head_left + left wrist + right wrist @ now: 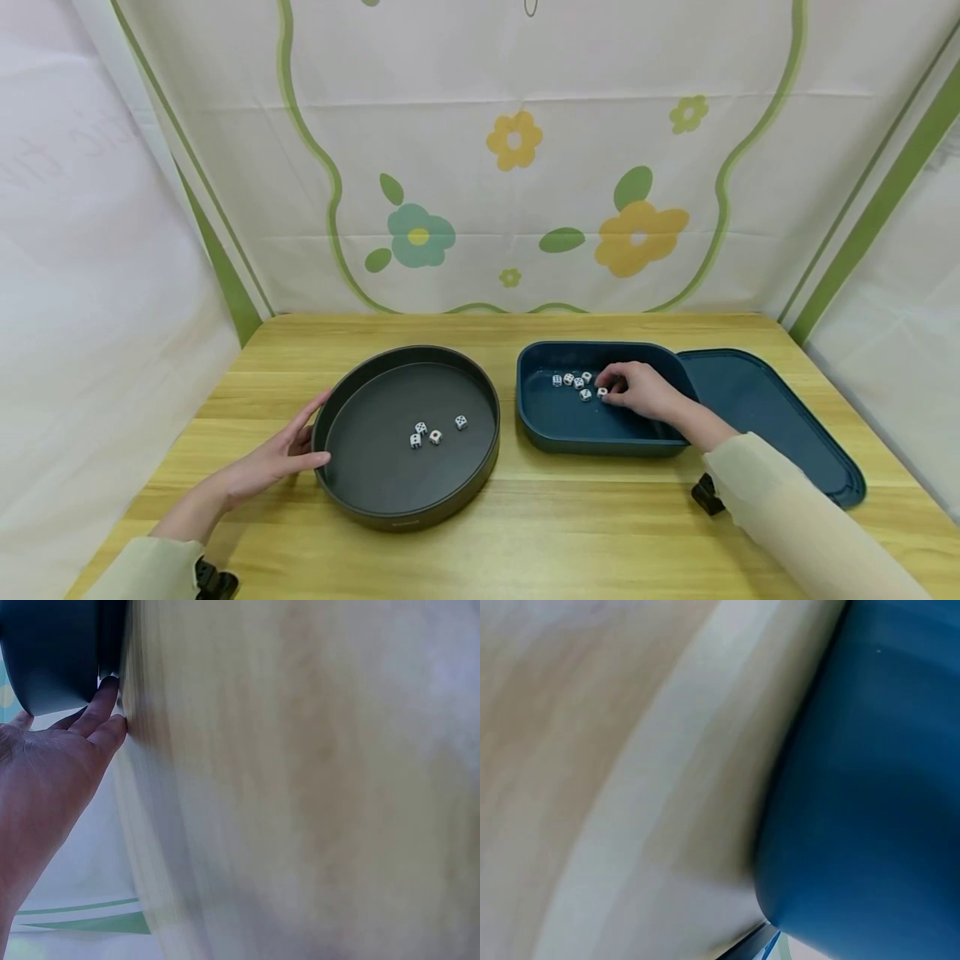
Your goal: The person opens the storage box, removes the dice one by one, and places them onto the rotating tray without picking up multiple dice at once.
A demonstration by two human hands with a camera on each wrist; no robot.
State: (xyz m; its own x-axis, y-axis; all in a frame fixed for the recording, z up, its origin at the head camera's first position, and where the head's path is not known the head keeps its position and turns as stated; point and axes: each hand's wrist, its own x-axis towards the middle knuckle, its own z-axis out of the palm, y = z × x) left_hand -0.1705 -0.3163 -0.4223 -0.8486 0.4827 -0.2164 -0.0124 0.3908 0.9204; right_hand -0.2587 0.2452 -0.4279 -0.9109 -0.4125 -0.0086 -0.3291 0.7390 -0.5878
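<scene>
A dark round pan [390, 483] stands on the left of the table with several white dice [436, 437] lying in it. At its left side, my left hand [273, 458] holds the wall, thumb over the rim and fingers along the outside. In the left wrist view, those fingers [97, 712] reach the pan's lower edge. My right hand [641, 390] is down inside a blue rectangular container [547, 425], pinching a die [602, 392] between thumb and fingertip. Several more dice [578, 382] lie just left of it. The right wrist view shows the container's outer wall [870, 795], not the hand.
A flat blue lid [772, 425] lies on the wooden table [570, 525], right of the container and partly behind it. My right forearm passes over the lid. A white floral cloth [465, 167] hangs behind the table, with more cloth at both sides.
</scene>
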